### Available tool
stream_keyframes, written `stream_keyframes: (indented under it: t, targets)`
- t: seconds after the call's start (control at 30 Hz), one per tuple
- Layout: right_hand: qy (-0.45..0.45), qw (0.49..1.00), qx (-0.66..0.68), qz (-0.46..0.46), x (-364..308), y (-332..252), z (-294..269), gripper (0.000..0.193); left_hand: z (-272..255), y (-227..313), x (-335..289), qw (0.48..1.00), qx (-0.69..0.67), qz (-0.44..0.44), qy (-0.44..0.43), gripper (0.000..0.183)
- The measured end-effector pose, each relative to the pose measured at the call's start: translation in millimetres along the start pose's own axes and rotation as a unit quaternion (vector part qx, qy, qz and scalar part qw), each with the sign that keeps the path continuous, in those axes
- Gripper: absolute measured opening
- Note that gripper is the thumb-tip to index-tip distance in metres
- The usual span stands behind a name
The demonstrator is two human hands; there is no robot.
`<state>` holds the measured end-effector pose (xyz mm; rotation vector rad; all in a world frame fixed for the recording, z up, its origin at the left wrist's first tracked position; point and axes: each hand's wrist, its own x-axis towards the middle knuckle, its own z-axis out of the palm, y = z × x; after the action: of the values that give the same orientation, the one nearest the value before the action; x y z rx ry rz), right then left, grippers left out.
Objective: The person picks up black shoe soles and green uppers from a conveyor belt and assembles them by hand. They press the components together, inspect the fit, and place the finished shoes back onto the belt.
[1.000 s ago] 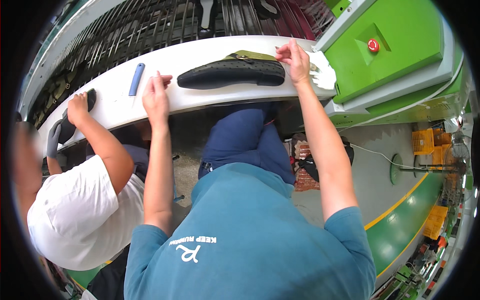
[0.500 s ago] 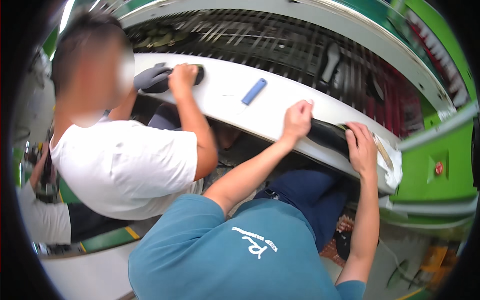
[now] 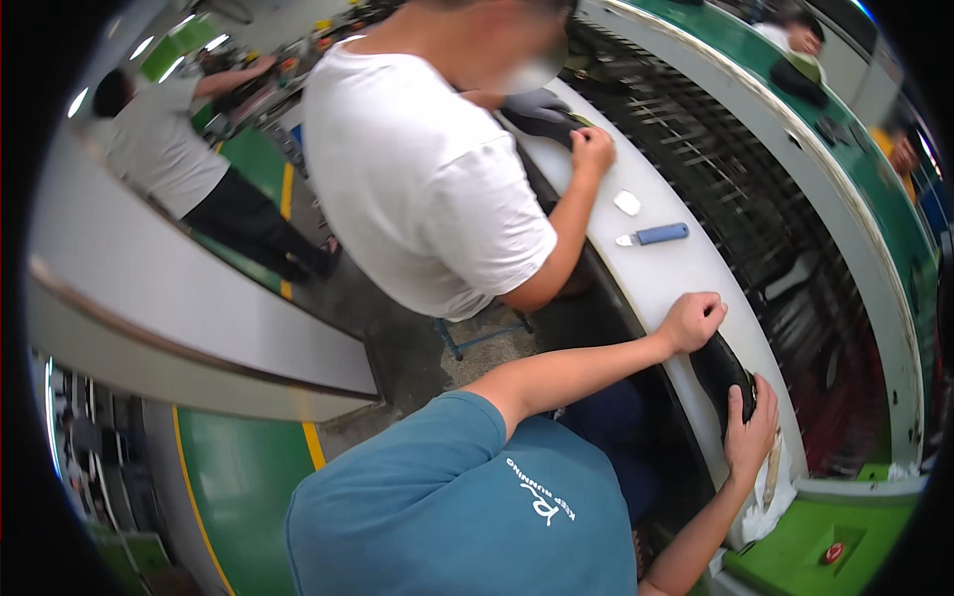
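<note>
A long black shoe-shaped piece (image 3: 719, 370) lies along the white ledge in front of me. My left hand (image 3: 694, 323) is closed in a fist at its far end; whatever the fingers pinch is too small to make out. Around the near end, my right hand (image 3: 752, 422) has its thumb on one side and fingers on the other, gripping it. Beyond my left hand, a blue-handled tool with a short pale blade (image 3: 660, 234) rests on the ledge. A small white block (image 3: 627, 203) sits a little past the tool.
To the right of the white ledge (image 3: 636, 268) runs a conveyor of metal rods (image 3: 735, 169) carrying dark shoe parts. A co-worker in a white shirt (image 3: 417, 169) handles a dark shoe (image 3: 545, 111) at my left. Near my right wrist lie a white cloth (image 3: 765, 517) and a thin stick (image 3: 772, 472).
My view has swung left, bringing in the aisle and another person. Both hands remain at the black piece's two ends. The small white block on the ledge now shows.
</note>
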<state>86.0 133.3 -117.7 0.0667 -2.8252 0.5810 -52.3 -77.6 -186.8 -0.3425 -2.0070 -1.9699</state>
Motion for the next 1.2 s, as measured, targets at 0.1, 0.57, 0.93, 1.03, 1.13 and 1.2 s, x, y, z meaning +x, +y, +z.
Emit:
stream_keyframes:
  t: [0.1, 0.57, 0.93, 1.03, 1.13, 1.2]
  targets:
    - [-0.014, 1.0, 0.025, -0.004, 4, 3, -3, 0.064, -4, 4, -8, 0.999, 0.051, 0.003, 0.008, 0.041]
    - [0.002, 0.997, 0.032, -0.076, 7, 20, 3, 0.061, -6, 1, -23, 0.994, 0.103, -0.029, 0.034, 0.037]
    - [-0.035, 0.995, 0.064, -0.063, 16, 25, -3, 0.056, 1, 29, -17, 0.984, 0.151, -0.089, 0.022, 0.055]
    - [-0.032, 0.991, 0.093, -0.087, 18, 33, -2, 0.055, 3, 47, -16, 0.988, 0.139, -0.046, 0.05, 0.061]
    - [0.007, 0.981, 0.159, -0.112, 18, 47, -6, 0.061, 10, 109, -3, 0.99, 0.104, 0.07, 0.063, 0.061]
    - [0.076, 0.965, 0.206, -0.145, 16, 24, -19, 0.064, 26, 150, 10, 0.975, 0.083, 0.19, 0.075, 0.055]
